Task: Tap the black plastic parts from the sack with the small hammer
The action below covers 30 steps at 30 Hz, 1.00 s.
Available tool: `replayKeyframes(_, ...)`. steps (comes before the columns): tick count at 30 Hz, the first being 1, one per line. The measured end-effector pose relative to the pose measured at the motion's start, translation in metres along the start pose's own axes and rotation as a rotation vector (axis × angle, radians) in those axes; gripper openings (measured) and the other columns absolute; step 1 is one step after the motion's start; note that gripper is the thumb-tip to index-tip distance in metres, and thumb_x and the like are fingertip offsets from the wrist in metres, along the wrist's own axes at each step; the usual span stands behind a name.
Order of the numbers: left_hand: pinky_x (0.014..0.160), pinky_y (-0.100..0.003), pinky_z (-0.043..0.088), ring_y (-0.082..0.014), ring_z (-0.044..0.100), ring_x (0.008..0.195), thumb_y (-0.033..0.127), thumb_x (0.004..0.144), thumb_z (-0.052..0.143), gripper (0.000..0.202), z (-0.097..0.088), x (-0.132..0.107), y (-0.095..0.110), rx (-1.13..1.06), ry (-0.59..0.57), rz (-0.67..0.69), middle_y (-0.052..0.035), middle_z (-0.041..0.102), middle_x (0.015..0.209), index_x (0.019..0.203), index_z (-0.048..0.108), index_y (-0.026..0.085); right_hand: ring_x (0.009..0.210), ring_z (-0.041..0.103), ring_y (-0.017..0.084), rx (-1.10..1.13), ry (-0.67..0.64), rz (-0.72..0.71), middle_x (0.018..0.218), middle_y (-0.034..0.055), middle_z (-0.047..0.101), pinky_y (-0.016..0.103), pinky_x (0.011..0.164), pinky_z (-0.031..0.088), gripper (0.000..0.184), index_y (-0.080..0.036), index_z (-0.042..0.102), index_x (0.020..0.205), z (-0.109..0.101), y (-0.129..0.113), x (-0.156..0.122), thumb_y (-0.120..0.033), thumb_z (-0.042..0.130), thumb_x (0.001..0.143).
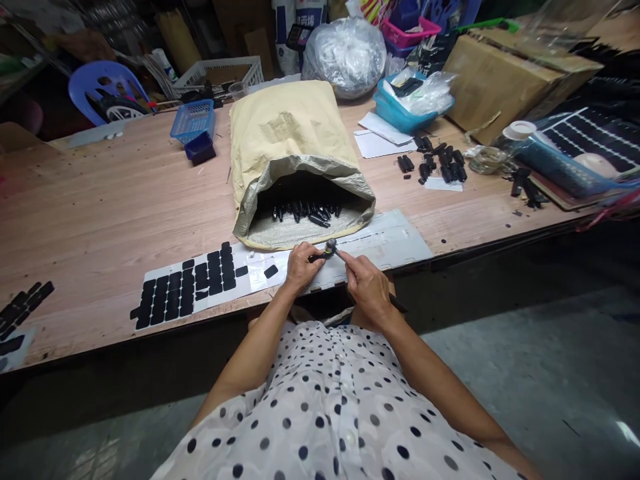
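small black part (330, 247) with a greyish rounded end and a yellowish band, at the centre of the frame, between the two hands and over the pale board (390, 237) at the near edge of the desk (125, 200); the left hand (301, 265) pinches its lower-left end between thumb and fingers, the long axis appearing to slope up and rightward; the right hand (369, 285) is closed around a thin dark tool (399, 304), which slants from lower right to upper left, its tip at the part's right side, contact being too small to tell; the part lies up and left of the right hand, the left hand being nearer; the open bag (280, 127) stands just beyond.
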<state>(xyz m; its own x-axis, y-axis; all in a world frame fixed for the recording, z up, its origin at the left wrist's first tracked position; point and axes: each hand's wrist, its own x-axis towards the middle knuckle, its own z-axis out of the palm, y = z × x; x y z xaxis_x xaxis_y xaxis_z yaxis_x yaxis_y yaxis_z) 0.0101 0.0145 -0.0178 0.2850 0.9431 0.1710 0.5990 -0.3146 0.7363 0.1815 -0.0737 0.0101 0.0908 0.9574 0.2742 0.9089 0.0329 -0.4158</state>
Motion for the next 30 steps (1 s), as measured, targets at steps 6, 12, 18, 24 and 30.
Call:
replayKeyframes(6, 0.089, -0.037, 0.053, -0.0207, 0.065, 0.089, 0.01, 0.068, 0.077, 0.017, 0.004, 0.003, 0.005, -0.08, 0.025, -0.092, -0.0007, 0.071, 0.083, 0.075, 0.078, 0.026, 0.079, 0.059, 0.016, -0.04, 0.067, -0.053, 0.087, 0.0048, 0.067, 0.025, 0.067, 0.039, 0.045, -0.031, 0.07, 0.133, -0.005, -0.002, 0.0, -0.016, 0.044, 0.098)
replayKeyframes(12, 0.088, -0.036, 0.055, -0.0208, 0.069, 0.086, 0.008, 0.061, 0.078, 0.021, 0.001, 0.008, 0.013, -0.175, -0.002, -0.241, -0.0007, 0.073, 0.08, 0.074, 0.082, 0.023, 0.074, 0.056, 0.016, -0.082, 0.007, -0.054, 0.08, 0.0038, 0.064, 0.026, 0.062, 0.035, 0.044, -0.031, 0.074, 0.127, -0.005, -0.001, -0.002, -0.015, 0.049, 0.095)
replayKeyframes(18, 0.083, -0.034, 0.057, -0.0204, 0.07, 0.082, 0.006, 0.06, 0.077, 0.021, -0.002, 0.01, 0.015, -0.241, -0.02, -0.289, -0.0019, 0.074, 0.079, 0.074, 0.082, 0.021, 0.082, 0.059, 0.016, -0.036, 0.106, -0.078, 0.09, 0.0054, 0.066, 0.024, 0.071, 0.04, 0.048, -0.032, 0.068, 0.135, -0.008, -0.004, -0.002, -0.014, 0.044, 0.098)
replayKeyframes(24, 0.082, -0.033, 0.058, -0.02, 0.071, 0.082, 0.006, 0.057, 0.079, 0.021, -0.002, 0.012, 0.015, -0.251, -0.025, -0.32, -0.0013, 0.075, 0.079, 0.072, 0.081, 0.021, 0.073, 0.056, 0.016, -0.089, 0.018, -0.047, 0.081, 0.0041, 0.064, 0.026, 0.061, 0.034, 0.045, -0.033, 0.073, 0.128, -0.004, -0.002, -0.005, -0.015, 0.048, 0.095)
replayKeyframes(30, 0.08, -0.033, 0.059, -0.0205, 0.071, 0.08, 0.006, 0.057, 0.08, 0.021, 0.0, 0.012, 0.011, -0.255, -0.021, -0.302, -0.0019, 0.074, 0.079, 0.072, 0.081, 0.021, 0.082, 0.058, 0.016, -0.027, 0.105, -0.06, 0.09, 0.0052, 0.066, 0.024, 0.071, 0.039, 0.047, -0.032, 0.069, 0.134, -0.007, -0.002, 0.0, -0.016, 0.045, 0.097)
